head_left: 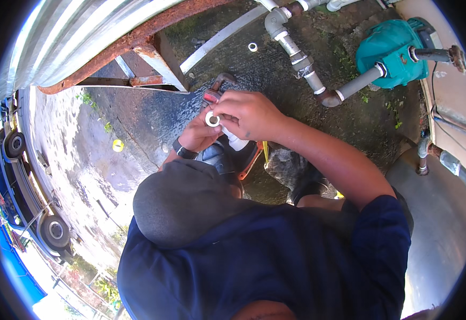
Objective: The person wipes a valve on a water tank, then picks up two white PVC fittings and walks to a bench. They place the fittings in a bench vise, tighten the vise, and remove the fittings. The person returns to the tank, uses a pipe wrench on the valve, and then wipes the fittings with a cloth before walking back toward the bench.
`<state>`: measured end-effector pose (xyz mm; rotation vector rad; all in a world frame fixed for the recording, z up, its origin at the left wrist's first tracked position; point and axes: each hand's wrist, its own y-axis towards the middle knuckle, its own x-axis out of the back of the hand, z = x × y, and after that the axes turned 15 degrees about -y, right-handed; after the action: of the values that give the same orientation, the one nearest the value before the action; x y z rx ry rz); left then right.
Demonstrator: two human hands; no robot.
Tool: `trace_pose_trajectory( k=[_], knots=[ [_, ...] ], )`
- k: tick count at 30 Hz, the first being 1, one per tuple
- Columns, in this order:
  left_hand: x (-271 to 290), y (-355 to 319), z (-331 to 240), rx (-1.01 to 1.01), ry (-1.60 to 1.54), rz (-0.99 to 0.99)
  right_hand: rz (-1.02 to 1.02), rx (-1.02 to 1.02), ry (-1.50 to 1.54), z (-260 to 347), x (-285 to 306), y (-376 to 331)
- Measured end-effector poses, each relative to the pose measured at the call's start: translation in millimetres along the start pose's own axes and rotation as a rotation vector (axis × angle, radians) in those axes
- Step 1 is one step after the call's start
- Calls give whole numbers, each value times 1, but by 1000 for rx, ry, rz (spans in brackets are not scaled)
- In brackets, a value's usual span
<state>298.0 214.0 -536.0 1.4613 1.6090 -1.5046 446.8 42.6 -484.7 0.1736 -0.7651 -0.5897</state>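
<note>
With the right hand (251, 114) pinching the white tape roll (212, 119) and the left hand (198, 136) gripping the white fitting (236, 142), I'd keep the tape taut while wrapping.

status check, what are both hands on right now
Right hand pinching small white ring-shaped roll. Left hand gripping white plastic pipe fitting beneath. Grey pipe run beyond, apart.

White tape roll (212, 119), small ring with open centre, face up, pinched over a white pipe fitting (236, 142), above wet concrete.
</note>
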Motion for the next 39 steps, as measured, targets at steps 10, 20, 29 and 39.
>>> trace_pose_trajectory(
  k=[10, 20, 29, 39],
  knots=[
    [20, 9, 9, -185, 142, -35, 40, 98, -118, -8, -7, -10],
    [27, 13, 5, -293, 298, -73, 151, -37, -190, -7, -14, -16],
    [32, 13, 7, -285, 347, -85, 338, -128, -50, -14, -18, -21],
    [35, 9, 17, -288, 523, -249, 414, -492, 456, -20, -35, -32]
  ],
)
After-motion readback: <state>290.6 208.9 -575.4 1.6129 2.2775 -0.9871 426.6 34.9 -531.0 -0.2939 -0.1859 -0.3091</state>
